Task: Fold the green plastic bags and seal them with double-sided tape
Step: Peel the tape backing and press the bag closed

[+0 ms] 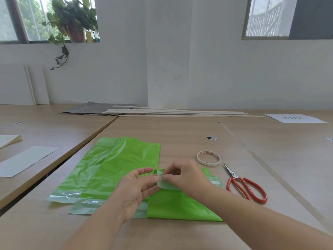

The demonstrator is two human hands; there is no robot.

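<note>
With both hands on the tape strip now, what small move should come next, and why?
Probably peel the backing off the tape strip. The right hand pinches its end at the fingertips, the left hand steadies it beside, and the strip lies along the edge of the folded bag. The scissors and tape roll lie aside.

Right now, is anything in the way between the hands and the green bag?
No. Both the left hand and right hand are already at the folded green bag, pinching a pale strip. Scissors and tape roll lie off to the side.
</note>
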